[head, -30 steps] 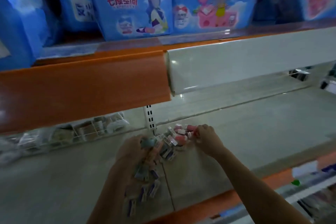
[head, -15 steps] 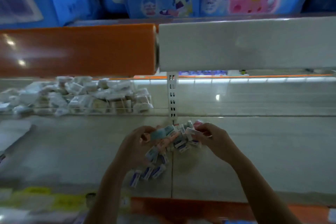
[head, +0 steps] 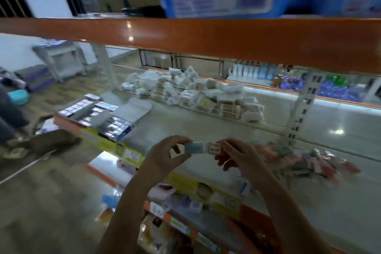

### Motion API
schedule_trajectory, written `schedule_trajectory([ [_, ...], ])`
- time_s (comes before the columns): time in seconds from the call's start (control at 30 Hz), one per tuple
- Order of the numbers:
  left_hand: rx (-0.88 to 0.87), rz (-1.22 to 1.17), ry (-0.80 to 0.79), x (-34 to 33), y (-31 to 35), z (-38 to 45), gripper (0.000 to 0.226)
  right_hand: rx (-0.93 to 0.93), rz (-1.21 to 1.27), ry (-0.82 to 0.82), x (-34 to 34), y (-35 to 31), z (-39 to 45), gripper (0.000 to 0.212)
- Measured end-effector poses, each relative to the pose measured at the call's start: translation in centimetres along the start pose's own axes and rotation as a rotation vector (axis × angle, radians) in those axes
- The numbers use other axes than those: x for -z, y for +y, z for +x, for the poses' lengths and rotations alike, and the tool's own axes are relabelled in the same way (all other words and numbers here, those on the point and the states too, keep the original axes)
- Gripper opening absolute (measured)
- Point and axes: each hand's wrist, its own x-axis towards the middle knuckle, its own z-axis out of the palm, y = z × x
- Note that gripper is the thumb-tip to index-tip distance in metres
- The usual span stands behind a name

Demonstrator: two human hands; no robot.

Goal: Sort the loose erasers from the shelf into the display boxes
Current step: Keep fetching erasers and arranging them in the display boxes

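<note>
The left hand (head: 165, 153) pinches the teal end of an eraser (head: 203, 147) and the right hand (head: 237, 155) pinches its white-sleeved end, above the shelf (head: 206, 128); the loose pile (head: 305, 159) lies to the right, the display boxes (head: 97, 117) far left; the carry is long, so a light pinch could drop the eraser over the shelf's near edge; the blurred rows invite a wrong slot.

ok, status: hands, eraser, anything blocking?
Left hand and right hand both pinch one teal eraser. Display boxes open, left. Loose pile right. Nothing blocking.
</note>
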Motion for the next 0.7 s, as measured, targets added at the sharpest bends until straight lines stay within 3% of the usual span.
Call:
schedule_trajectory([
  [0.3,0.057,0.007,0.024,13.8,-7.9,-2.9,0.036,0.018,0.076,-0.117,-15.4,-0.1,5.5,0.016],
  [0.7,0.143,-0.101,0.032,21.7,-19.3,-1.3,0.035,0.045,-0.235,-0.17,-25.7,2.5,14.8,0.034],
])
